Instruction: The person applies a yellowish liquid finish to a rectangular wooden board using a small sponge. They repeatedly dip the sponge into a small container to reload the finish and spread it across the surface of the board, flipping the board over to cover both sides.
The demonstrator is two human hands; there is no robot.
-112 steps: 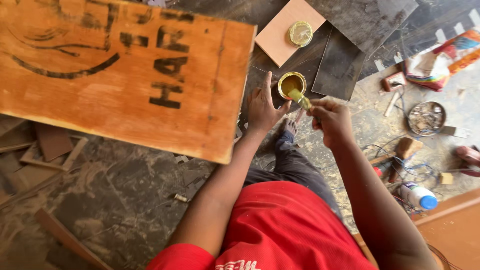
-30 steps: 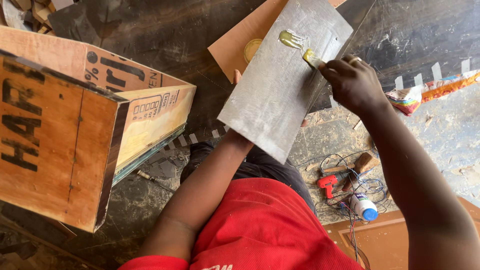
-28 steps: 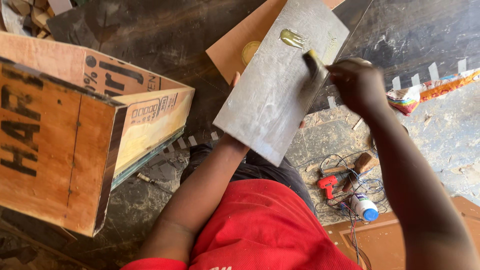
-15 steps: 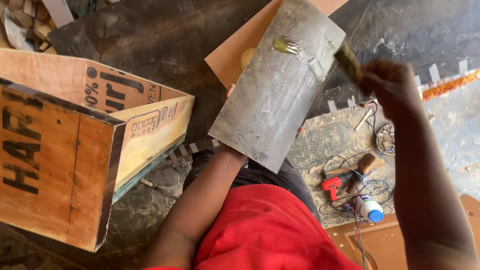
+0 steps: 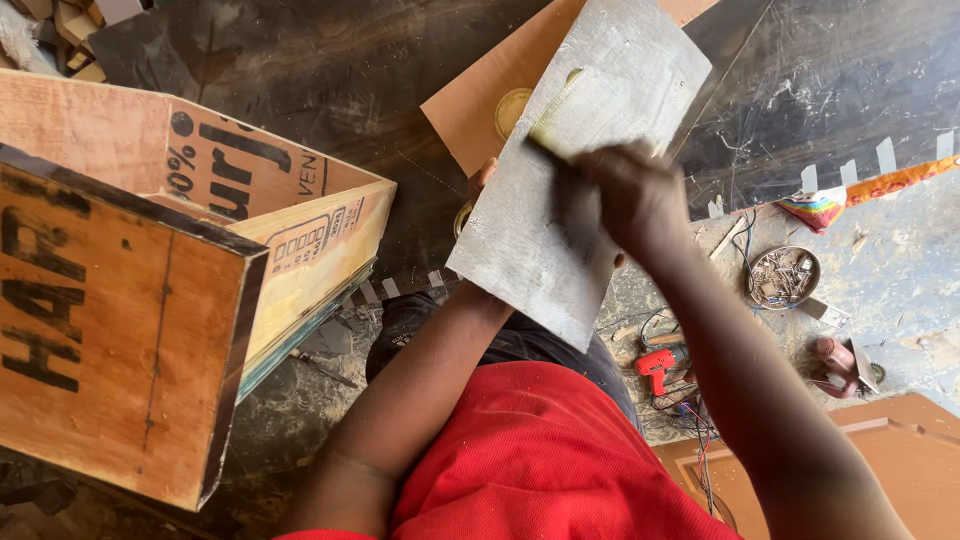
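Right hand point(image 5: 630, 195) is raised over the grey panel point(image 5: 580, 170), forearm running up from lower right, wrist bent, fingers curled shut around a thin brush point(image 5: 555, 155) whose tip lies on the panel face beside a yellowish glue streak point(image 5: 562, 95); the hand is motion-blurred, so individual fingers cannot be told apart. Left hand point(image 5: 480, 180) is almost wholly hidden behind the panel: only fingertips show at its left edge, where they appear to grip and prop the board; how far those fingers are spread cannot be told. Left forearm rises from the red shirt point(image 5: 560, 460) to the panel's lower edge. The panel is held tilted above the lap, its upper end overlapping a tan board point(image 5: 480, 100) lying on the dark floor sheet point(image 5: 300, 60). A round yellow tin lid point(image 5: 512, 110) rests on the tan board, partly covered by the panel. At left, a large wooden box point(image 5: 150, 300) with black stencilled lettering stands close beside the left arm. On the ground right of the forearm: a red power drill point(image 5: 660, 365) with tangled cords, a shallow metal dish of small hardware point(image 5: 783, 277), a crumpled coloured wrapper point(image 5: 825, 205), and a reddish tool point(image 5: 838, 360). An orange-brown panel point(image 5: 900, 460) lies in the lower right corner.
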